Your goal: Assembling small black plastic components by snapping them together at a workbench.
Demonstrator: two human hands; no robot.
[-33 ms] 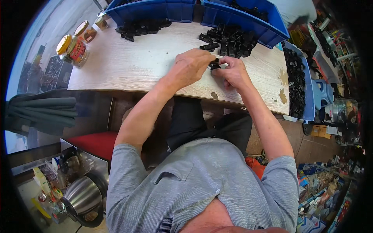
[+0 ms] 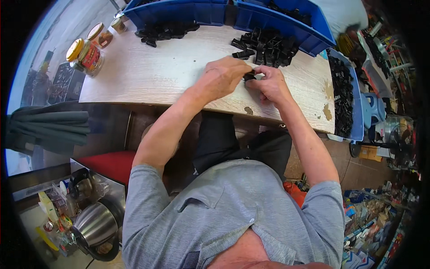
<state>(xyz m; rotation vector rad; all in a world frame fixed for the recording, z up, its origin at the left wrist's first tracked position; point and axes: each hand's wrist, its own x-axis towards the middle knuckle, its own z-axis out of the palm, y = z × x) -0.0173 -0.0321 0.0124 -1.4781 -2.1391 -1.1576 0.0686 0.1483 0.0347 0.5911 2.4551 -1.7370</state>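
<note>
1. Both hands pinch one small black part (image 2: 249, 76) between them: the left hand (image 2: 222, 77) closes on it from the left, fingers curled over it, and the right hand (image 2: 270, 84) grips it from the right with thumb and fingertips pressed to it.
2. The part sits just above the table (image 2: 170, 67), near its front edge and a little right of the middle. Most of it is hidden by the fingers, so its shape cannot be told.
3. Just beyond the hands lies a pile of black parts (image 2: 265, 46) on the tabletop, close to the right hand but not touching it.
4. A second, smaller pile (image 2: 165, 31) lies at the far left of the table, well apart from the hands.
5. Two blue bins (image 2: 286, 27) stand along the far edge, behind the piles; the right one holds more black parts.
6. A third blue bin (image 2: 357, 117) runs along the right end of the table, filled with black parts.
7. Glass jars (image 2: 85, 54) with yellow lids stand at the far left corner.
8. The tabletop is pale wood grain, with chipped patches near the front edge and right end.
9. Below the table to the left are a red stool (image 2: 109, 163) and a steel kettle (image 2: 95, 224).
</note>
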